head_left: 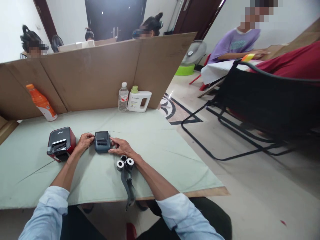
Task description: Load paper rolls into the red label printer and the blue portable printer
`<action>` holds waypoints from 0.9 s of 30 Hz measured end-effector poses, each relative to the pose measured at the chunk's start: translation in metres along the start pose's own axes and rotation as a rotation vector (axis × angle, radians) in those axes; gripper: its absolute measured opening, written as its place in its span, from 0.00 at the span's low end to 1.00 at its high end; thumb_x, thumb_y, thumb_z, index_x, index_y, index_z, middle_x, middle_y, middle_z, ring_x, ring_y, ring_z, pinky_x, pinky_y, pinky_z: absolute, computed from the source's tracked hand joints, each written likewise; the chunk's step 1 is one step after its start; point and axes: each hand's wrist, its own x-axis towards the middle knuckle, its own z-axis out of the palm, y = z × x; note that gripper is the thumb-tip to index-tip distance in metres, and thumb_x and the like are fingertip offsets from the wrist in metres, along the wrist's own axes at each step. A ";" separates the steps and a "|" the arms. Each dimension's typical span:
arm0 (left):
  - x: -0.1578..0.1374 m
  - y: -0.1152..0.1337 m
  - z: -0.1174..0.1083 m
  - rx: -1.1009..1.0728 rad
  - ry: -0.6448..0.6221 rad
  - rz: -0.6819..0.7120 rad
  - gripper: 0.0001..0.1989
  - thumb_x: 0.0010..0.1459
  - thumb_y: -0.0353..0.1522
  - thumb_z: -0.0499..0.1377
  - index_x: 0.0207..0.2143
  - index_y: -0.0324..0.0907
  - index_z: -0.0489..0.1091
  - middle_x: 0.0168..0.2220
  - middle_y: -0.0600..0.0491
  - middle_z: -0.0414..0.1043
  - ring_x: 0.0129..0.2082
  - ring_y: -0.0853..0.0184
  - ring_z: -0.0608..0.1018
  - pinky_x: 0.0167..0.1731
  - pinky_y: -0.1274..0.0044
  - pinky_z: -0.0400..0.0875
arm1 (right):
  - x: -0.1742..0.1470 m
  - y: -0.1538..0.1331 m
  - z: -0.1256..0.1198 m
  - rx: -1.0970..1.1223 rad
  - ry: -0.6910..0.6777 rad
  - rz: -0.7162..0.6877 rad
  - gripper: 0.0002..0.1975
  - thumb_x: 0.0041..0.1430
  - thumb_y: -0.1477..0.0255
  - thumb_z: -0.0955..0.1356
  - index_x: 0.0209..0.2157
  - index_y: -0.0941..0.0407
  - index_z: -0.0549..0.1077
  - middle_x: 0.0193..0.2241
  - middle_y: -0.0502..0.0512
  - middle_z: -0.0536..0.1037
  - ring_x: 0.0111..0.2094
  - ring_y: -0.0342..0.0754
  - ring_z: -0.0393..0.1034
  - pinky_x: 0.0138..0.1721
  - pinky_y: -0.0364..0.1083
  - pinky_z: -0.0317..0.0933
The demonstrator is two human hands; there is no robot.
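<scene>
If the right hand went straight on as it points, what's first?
The small dark device: the right hand seems to be at its side, though contact is hard to judge.

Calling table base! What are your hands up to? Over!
Left hand, right hand: at opposite sides of small, dark blue-grey, boxy device. Device on pale green cloth. Three white-ended rolls by right forearm.

Here are two boxy devices [102, 142] [61, 141], three rolls [120, 168] [129, 166] [124, 157], two bottles [43, 104] [123, 100] and one jug [136, 102].
</scene>
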 end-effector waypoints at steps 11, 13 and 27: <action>-0.004 0.016 -0.004 -0.129 -0.132 -0.156 0.31 0.59 0.28 0.61 0.65 0.34 0.68 0.19 0.59 0.67 0.14 0.75 0.65 0.14 0.83 0.54 | 0.001 -0.008 -0.005 -0.061 -0.037 0.032 0.40 0.50 0.58 0.79 0.63 0.51 0.72 0.40 0.51 0.80 0.31 0.44 0.68 0.37 0.45 0.66; -0.004 0.017 -0.004 -0.145 -0.130 -0.155 0.32 0.58 0.26 0.60 0.66 0.33 0.67 0.20 0.59 0.68 0.16 0.74 0.67 0.14 0.83 0.55 | 0.001 -0.008 -0.005 -0.067 -0.036 0.023 0.40 0.50 0.58 0.79 0.64 0.51 0.72 0.40 0.51 0.80 0.31 0.44 0.68 0.37 0.45 0.66; -0.002 0.017 -0.006 -0.156 -0.172 -0.146 0.34 0.55 0.26 0.60 0.66 0.35 0.67 0.20 0.58 0.68 0.16 0.74 0.67 0.14 0.84 0.55 | 0.001 -0.008 -0.003 -0.090 -0.028 0.004 0.39 0.51 0.56 0.79 0.63 0.52 0.72 0.40 0.52 0.80 0.31 0.45 0.68 0.38 0.45 0.66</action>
